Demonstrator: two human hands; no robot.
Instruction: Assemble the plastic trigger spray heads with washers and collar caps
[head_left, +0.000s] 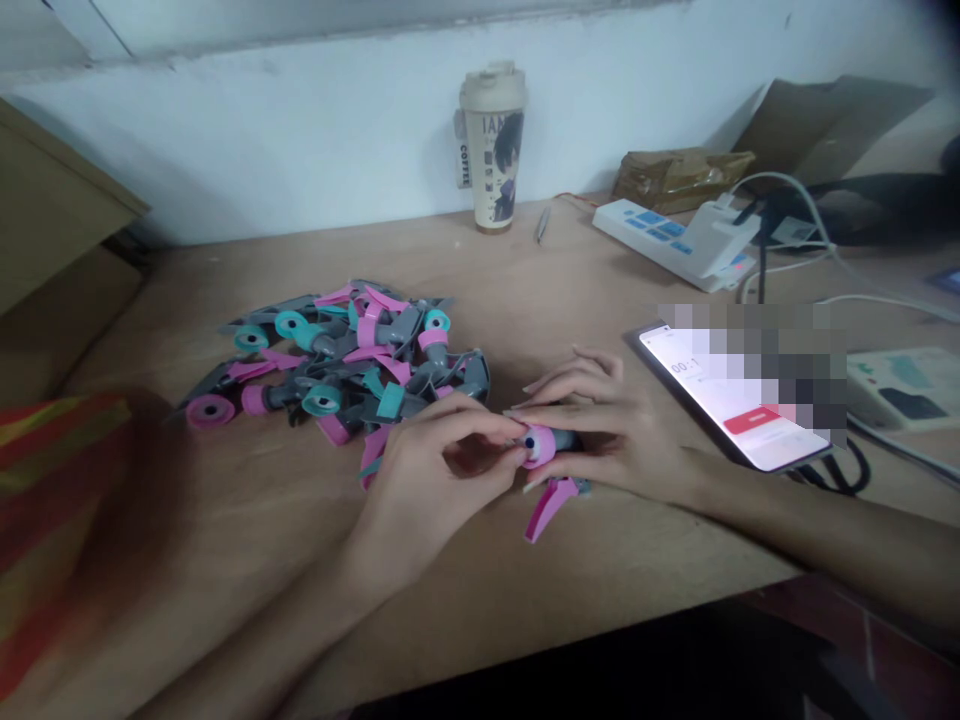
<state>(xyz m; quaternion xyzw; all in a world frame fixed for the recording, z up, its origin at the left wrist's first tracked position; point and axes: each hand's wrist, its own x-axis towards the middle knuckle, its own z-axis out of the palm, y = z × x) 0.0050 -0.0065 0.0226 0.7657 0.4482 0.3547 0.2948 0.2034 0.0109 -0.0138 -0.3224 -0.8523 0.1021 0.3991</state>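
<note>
My right hand (630,430) is closed around a grey trigger spray head (562,440). Its round pink collar (541,448) faces left, and a pink trigger lever (549,510) sticks out below the hand. At the collar's open end, the thumb and forefinger of my left hand (420,480) are pinched together. Whatever small thing they may hold is too hidden to name. Behind my left hand lies a heap of similar spray heads (401,328), grey with pink or teal parts.
A lidded coffee tumbler (491,150) stands by the wall, near a pen (543,225). To the right are a white power strip (652,235) with cables, a taped brown package (675,178) and a lit phone (720,400). Red and yellow material (52,510) sits at the left edge.
</note>
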